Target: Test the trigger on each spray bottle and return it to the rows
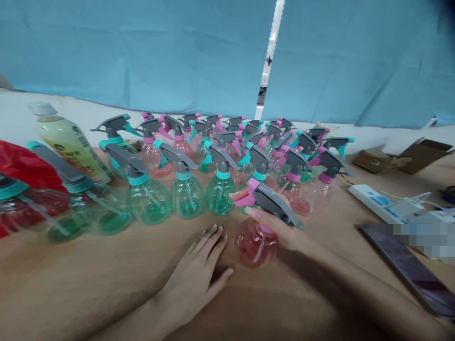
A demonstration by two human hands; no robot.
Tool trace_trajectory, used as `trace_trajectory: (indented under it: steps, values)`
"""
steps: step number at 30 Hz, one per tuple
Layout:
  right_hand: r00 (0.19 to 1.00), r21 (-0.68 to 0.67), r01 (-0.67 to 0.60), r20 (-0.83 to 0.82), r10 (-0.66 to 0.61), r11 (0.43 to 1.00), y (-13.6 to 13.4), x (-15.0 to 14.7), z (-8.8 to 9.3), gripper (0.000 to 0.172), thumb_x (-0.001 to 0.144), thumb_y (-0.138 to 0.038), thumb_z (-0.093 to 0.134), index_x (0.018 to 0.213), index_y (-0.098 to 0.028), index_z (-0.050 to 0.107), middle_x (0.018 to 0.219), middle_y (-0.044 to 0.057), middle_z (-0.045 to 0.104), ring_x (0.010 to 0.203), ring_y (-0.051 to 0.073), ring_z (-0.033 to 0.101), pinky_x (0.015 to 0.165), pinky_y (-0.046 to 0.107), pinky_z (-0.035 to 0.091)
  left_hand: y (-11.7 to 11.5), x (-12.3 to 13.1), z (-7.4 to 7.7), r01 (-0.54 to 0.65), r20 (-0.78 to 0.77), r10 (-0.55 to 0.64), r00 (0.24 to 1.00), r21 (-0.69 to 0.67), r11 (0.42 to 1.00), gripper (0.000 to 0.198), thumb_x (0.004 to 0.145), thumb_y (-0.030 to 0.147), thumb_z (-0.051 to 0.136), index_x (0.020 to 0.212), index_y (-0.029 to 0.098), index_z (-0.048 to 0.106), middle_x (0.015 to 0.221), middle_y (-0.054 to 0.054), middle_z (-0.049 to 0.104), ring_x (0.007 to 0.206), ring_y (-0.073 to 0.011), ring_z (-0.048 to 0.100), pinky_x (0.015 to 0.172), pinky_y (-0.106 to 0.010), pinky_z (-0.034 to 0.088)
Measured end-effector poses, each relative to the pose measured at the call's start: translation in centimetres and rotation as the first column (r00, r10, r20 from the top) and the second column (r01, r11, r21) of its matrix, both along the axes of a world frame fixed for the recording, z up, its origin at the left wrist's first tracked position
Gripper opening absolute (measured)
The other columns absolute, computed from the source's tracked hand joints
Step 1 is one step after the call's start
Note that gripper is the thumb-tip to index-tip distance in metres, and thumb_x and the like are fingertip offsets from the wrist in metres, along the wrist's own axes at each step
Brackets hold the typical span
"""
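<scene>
My right hand (pixel 275 223) is wrapped round the neck of a pink spray bottle (pixel 254 248), with a finger by its pink trigger. The bottle is nearly upright, at or just above the wooden table; I cannot tell which. To its left my left hand (pixel 201 267) lies flat on the table, palm down, fingers stretched and holding nothing. Just beyond both hands stands a row of green spray bottles (pixel 220 194) with grey and turquoise heads. Pink spray bottles (pixel 325 182) stand at the row's right end, and several more of both colours crowd behind.
A drink bottle (pixel 71 144) with a white cap and a red bag (pixel 26 163) are at the left. On the right lie a white power strip (pixel 373 201), a dark phone or tablet (pixel 405 270) and an open cardboard box (pixel 423 154). Blue cloth (pixel 159 57) hangs behind.
</scene>
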State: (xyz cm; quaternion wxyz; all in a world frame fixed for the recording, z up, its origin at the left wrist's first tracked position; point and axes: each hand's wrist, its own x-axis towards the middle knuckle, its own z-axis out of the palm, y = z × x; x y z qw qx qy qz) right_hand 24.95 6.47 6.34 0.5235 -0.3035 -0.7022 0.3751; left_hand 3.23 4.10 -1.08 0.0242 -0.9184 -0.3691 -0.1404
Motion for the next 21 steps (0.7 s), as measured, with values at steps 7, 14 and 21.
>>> trace_trajectory:
  steps: [7, 14, 21]
  values:
    - [1.000, -0.021, 0.007, -0.007, -0.007, 1.000, -0.32, -0.01, 0.21, 0.022, 0.085, -0.029, 0.062, 0.107, -0.027, 0.061, 0.104, 0.002, 0.066, 0.099, 0.018, 0.063, 0.091, 0.036, 0.049, -0.03, -0.05, -0.08, -0.007, -0.011, 0.006, 1.000, -0.022, 1.000, 0.053, 0.094, 0.044, 0.047, 0.135, 0.010, 0.045, 0.142, -0.014, 0.045, 0.131, -0.0282, 0.040, 0.105, -0.045, 0.037]
    - [1.000, -0.018, 0.017, 0.007, -0.017, 1.000, -0.25, -0.08, 0.28, 0.018, 0.085, -0.030, 0.062, 0.102, -0.025, 0.061, 0.104, 0.002, 0.066, 0.100, 0.018, 0.062, 0.094, 0.037, 0.047, -0.05, -0.05, -0.03, -0.007, 0.012, 0.007, 1.000, -0.040, 0.999, 0.053, 0.094, 0.044, 0.046, 0.136, 0.012, 0.044, 0.143, -0.013, 0.044, 0.132, -0.0281, 0.039, 0.105, -0.045, 0.036]
    - [1.000, -0.028, 0.019, 0.006, -0.019, 0.999, -0.20, -0.08, 0.26, 0.019, 0.085, -0.030, 0.062, 0.103, -0.026, 0.062, 0.100, 0.002, 0.066, 0.097, 0.018, 0.062, 0.090, 0.036, 0.048, 0.11, 0.03, -0.07, -0.009, 0.010, 0.009, 1.000, -0.028, 1.000, 0.054, 0.093, 0.045, 0.047, 0.135, 0.010, 0.045, 0.142, -0.015, 0.045, 0.130, -0.0289, 0.041, 0.105, -0.045, 0.038]
